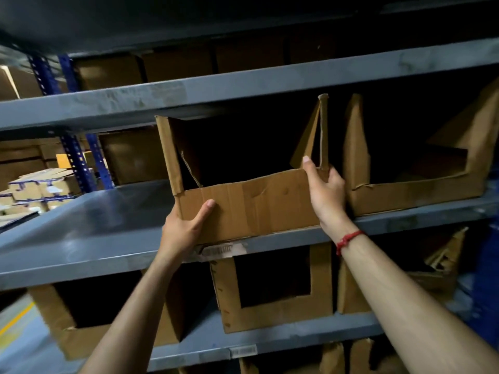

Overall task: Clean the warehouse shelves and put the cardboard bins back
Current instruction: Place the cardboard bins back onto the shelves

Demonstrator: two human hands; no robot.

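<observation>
A brown cardboard bin (251,203) with a cut-out front sits on the grey metal shelf (94,233), its front edge at the shelf lip. My left hand (183,228) grips the bin's lower left front corner, thumb across the front face. My right hand (325,190) holds the bin's right front corner, thumb over the top edge of the low front wall. A second open-front cardboard bin (410,193) stands right beside it on the same shelf. The inside of the held bin is dark.
The shelf surface left of the held bin is bare grey metal. Cardboard bins (275,311) fill the shelf below, and more boxes (172,66) line the shelf above. Blue perforated uprights (78,163) stand at the left, with stacked cartons (40,187) behind them.
</observation>
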